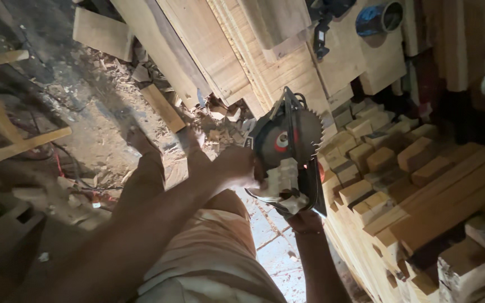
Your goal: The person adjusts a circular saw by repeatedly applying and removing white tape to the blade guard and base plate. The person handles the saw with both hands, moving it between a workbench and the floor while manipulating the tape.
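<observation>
From the head view I see both hands on a handheld circular saw (pixel 288 151). My left hand (pixel 237 167) comes in along the long forearm from the lower left, and its grip is wrapped tight on the left side of the saw body, fingers curled around the housing beside the pale motor casing. My right hand (pixel 305 220) sits under the saw's lower end; its grip is closed against the underside, though the saw hides most of the fingers and I cannot tell how far they wrap.

The saw is held in the air above my lap, just beside the end of a stack of square-cut timber lengths (pixel 411 185) on the right. Its long axis runs roughly up and down in the picture, tilted a little. The toothed blade (pixel 311 128) is at the upper end, pointing away from me toward the leaning planks (pixel 242 50), and its flat face is turned toward the camera.

The saw has a dark guard, a red hub disc at the blade centre, bright teeth along the upper right edge, and a cream-coloured body block near my hands.

Below lies a floor (pixel 85 112) strewn with offcuts and sawdust.
</observation>
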